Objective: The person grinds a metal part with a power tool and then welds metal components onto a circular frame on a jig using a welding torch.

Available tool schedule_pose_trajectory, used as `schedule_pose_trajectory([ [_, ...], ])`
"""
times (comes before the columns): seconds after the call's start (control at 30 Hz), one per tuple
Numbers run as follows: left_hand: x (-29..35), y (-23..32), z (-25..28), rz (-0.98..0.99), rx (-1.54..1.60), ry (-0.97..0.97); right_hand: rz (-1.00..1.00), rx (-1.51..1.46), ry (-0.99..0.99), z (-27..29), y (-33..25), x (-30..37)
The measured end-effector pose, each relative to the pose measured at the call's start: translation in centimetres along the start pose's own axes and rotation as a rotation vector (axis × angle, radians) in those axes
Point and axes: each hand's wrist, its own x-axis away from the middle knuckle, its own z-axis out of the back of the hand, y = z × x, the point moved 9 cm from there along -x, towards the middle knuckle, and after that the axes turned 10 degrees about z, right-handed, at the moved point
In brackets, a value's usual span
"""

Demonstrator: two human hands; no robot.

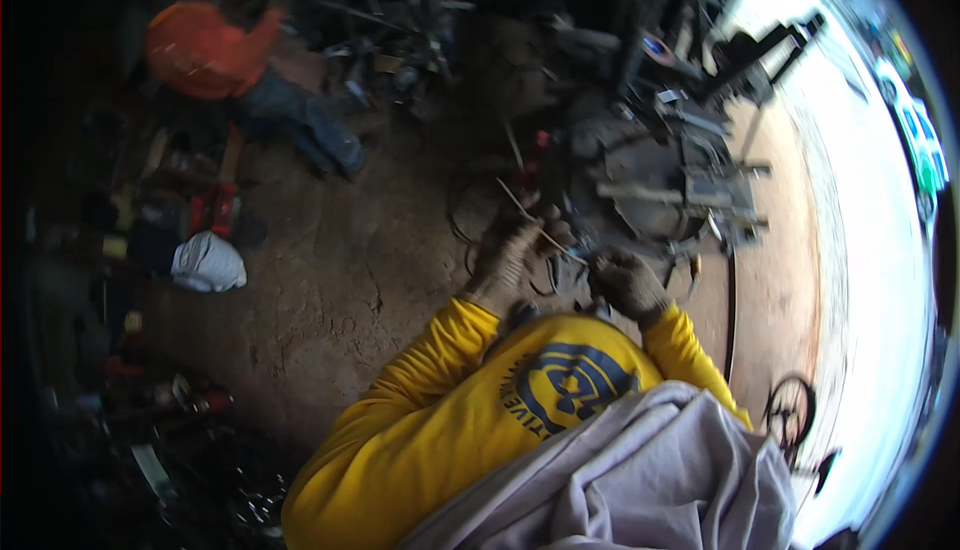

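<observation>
A thin, pale rod (515, 200), slightly bent, slants down through my left hand (510, 255) toward my right. The left fingers are closed around it, and its upper end sticks out past them. My right hand (630, 285) is closed at the rod's lower end, just right of the left hand; its fingertips are partly hidden. Both hands seem to wear dull brownish gloves, below yellow sleeves (430, 345). Just beyond them stands a round, dark metal work table (640, 175) with flat bars and metal pieces on it.
A person in an orange top (210, 50) is at the far left. Nearer on that side are a white cloth-like bundle (208, 262) and a red object (215, 210). Scrap metal (390, 45) lies at the back. A wheel (790, 410) stands at the lower right.
</observation>
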Motion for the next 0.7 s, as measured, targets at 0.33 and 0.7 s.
schedule_pose_trajectory([
  [0.33, -0.9, -3.3, 3.6, 0.115, -0.064, 0.007, -0.289, -0.763, 0.508, 3.8, 8.1, 4.8],
  [0.7, -6.1, -3.4, -0.4, 0.125, -0.078, -0.078, -0.395, -0.709, 0.705, 8.9, 14.0, 14.2],
])
